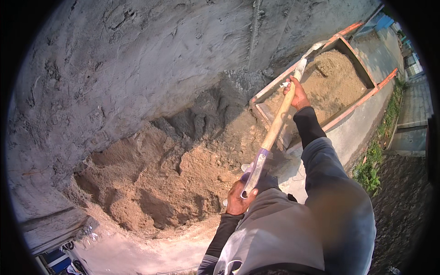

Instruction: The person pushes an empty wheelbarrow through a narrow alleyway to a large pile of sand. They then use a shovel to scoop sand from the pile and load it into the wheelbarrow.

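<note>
I hold a shovel (276,126) slantwise in front of me, its shaft of pale wood and its top end purple and worn. My left hand (237,198) is closed round the grip at the near end. Farther up the shaft, close to the blade, my right hand (297,95) is wrapped round the wood. The blade lies at the wall-side edge of a wooden box (331,122) with orange-red rims, seen nearly edge-on. Sand (338,75) is heaped inside the box, highest toward its far end.
A large sand pile (183,178), tan with darker grey patches, spreads on the left against a rough grey cement wall (137,68). Green plants (369,167) edge the concrete strip on the right. Carrying handles stick out from the box's far end.
</note>
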`<state>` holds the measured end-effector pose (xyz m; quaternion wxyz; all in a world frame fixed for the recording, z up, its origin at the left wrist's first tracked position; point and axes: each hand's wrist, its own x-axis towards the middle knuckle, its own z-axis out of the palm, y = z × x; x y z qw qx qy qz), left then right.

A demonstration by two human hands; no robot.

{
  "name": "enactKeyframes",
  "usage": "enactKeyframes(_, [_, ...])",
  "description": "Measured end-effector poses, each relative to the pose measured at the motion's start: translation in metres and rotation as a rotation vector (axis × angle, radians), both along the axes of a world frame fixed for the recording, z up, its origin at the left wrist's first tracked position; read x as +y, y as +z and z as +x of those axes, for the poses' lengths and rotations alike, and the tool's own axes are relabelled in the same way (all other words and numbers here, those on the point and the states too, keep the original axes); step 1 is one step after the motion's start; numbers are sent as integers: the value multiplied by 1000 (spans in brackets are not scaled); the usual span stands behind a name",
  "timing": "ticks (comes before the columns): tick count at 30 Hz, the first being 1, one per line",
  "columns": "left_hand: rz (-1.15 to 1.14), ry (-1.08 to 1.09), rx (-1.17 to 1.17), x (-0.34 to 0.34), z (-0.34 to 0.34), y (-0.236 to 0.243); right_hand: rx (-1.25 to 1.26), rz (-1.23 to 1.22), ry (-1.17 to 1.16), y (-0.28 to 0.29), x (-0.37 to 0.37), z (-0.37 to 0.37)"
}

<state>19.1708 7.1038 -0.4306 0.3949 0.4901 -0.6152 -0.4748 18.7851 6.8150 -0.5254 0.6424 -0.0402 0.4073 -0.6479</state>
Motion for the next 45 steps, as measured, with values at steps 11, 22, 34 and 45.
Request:
enactKeyframes(11, [752,1454,884,235,185,-83,-113,324,572,-73,179,276])
enactKeyframes(22, [690,2055,1292,472,130,-88,337,546,1034,-109,317,545])
enactKeyframes(34, [706,3299,682,595,-51,122,205,881,1956,-52,688,636])
enactKeyframes(45, [61,2733,1357,441,127,-21,270,500,1920,-115,487,861])
